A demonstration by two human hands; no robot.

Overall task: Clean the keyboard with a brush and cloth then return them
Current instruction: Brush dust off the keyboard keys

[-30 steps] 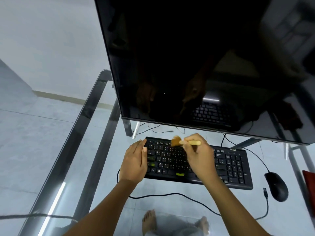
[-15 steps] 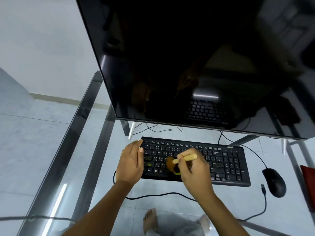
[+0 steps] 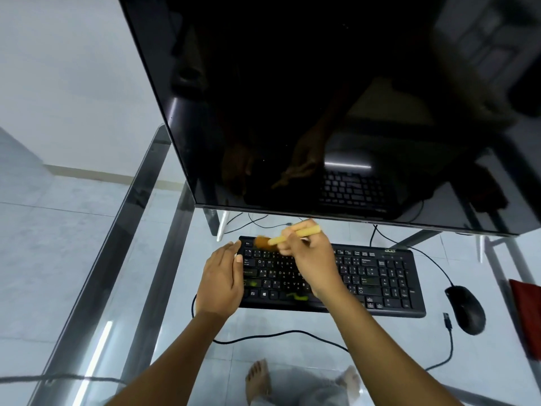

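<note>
ok so the black keyboard (image 3: 380, 276) sits flat on the glass table (image 3: 117, 244), right in front of the big dark monitor (image 3: 322, 98), w/ its cable (image 3: 278, 335) looping off the left end and running across the glass nearer the person. Right hand (image 3: 310, 259) is curled round the pale yellow handle of the brush (image 3: 281, 238), pinching it kinda like a pen, handle pointing up and to the right. The orange-brown bristles are down at the back left corner of the keyboard, right by the Esc key, but they're blurred so can't tell exactly which keys they touch. Left hand (image 3: 222, 276) lies flat w/ fingers straight and together, holding nothing, resting along the left end of the keyboard, thumb tip at the edge of the keys there. A couple of green smudges (image 3: 297, 295) show on the front rows btw, one by the space bar, another near the left side. Black mouse (image 3: 465, 309) is on the table to the right of the keyboard, apart from it, and a loose plug (image 3: 447, 319) on a cable lies just beside the mouse. At the far right edge of the view there's what looks like a red cloth (image 3: 527, 315), only partly in frame, well apart from both hands. Bare feet (image 3: 257, 379) show thru the glass below. Monitor is dark and reflects the keyboard + hands.
</note>
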